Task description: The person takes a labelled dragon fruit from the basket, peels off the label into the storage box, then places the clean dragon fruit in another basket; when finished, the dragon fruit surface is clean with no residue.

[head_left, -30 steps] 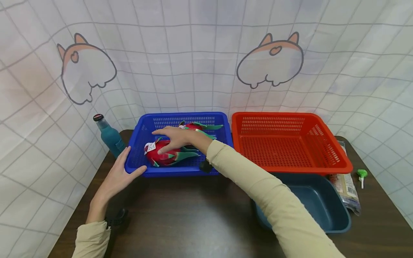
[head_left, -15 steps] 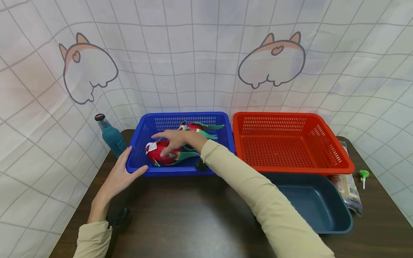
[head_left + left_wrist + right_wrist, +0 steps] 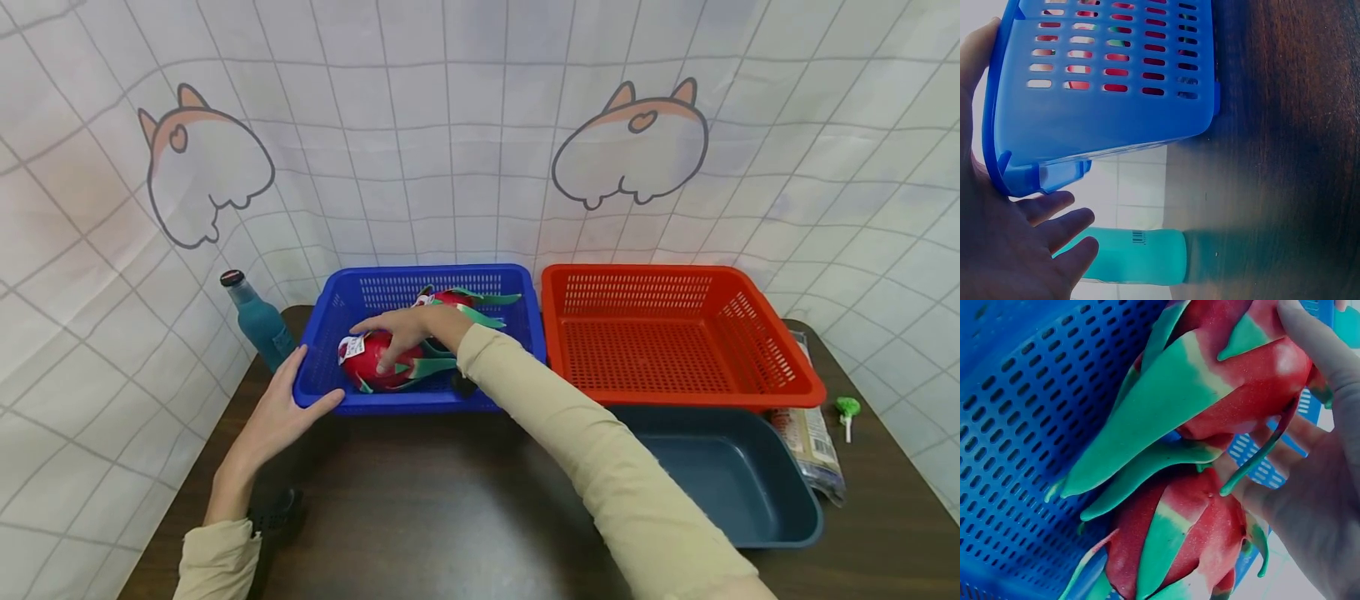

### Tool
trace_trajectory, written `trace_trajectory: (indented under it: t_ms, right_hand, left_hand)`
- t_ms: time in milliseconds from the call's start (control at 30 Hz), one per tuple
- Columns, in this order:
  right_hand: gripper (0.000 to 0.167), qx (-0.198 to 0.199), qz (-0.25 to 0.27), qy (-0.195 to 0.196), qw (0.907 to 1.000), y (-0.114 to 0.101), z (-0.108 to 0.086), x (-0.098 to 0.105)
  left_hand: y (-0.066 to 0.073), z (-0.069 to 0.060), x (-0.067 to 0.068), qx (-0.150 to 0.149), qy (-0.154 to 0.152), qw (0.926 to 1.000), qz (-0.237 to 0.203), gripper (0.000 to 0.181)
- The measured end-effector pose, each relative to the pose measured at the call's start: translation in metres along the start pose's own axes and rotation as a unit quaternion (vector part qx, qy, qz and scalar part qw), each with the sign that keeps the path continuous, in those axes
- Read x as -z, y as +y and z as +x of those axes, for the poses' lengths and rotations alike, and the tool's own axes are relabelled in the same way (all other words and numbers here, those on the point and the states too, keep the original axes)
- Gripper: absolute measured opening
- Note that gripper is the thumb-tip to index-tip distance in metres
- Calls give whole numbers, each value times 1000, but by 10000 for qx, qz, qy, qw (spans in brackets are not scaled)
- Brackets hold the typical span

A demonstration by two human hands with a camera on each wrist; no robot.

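Farthest left on my head feed, a teal bottle [image 3: 264, 327] with a dark cap stands on the dark wooden counter [image 3: 375, 500], near the left hand [image 3: 273, 417]. That hand's fingers are released, spread loosely against the left rim of a blue plastic basket [image 3: 375, 410], with the thumb resting on the near rim. Through my left wrist camera, red and green show behind the slots in the basket's wall.

In the near left part of the basket lies the front dragon fruit [image 3: 367, 362], red with green scales, a white label [image 3: 352, 347] at its left end and its long green tips pointing right. The right hand [image 3: 405, 327] reaches across and grasps it: from that wrist I see the thumb on one side and the fingers passing round the other. Behind it and further right lies the rear dragon fruit [image 3: 453, 298], partly hidden by the right hand; I cannot tell whether the two touch.

Just beside stands a red plastic basket [image 3: 682, 395]. In front of it, partly covered by the right sleeve [image 3: 570, 425], is a dark blue tub [image 3: 720, 475]. A plastic packet [image 3: 813, 447] pokes out past the red basket, and farthest right lies a green lollipop [image 3: 848, 407].
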State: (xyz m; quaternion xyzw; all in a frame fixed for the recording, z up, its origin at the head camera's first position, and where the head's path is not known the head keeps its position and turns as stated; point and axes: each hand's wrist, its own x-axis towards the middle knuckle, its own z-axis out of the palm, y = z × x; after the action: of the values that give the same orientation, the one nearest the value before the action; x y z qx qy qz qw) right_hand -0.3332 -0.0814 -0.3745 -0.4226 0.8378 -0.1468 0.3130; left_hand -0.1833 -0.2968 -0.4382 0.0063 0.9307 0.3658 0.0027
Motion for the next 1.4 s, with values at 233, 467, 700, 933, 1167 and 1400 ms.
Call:
trace_trajectory:
  t_ms: [233,467,700,933,1167,1400]
  right_hand:
    - [82,118,172,-286,9994,0,7,-2]
    - [84,159,45,-388,9991,0,11,-4]
    - [84,199,-283,-234,9991,3,12,-5]
    - [86,203,-369,-132,9990,6,13,-6]
    - [84,482,-371,18,9981,8,17,-8]
    - [82,663,-343,263,9969,13,19,-10]
  left_hand:
    - [-1,-2,0,17,2,10000,-7,103]
    - [-2,-2,0,15,-7,10000,-31,102]
    - [-3,-1,-2,-11,-8,10000,-60,102]
    - [-3,0,-3,-24,13,10000,-64,101]
    - [-3,-1,-1,-22,43,9999,-103,101]
    - [-3,0,-1,18,30,10000,-55,102]
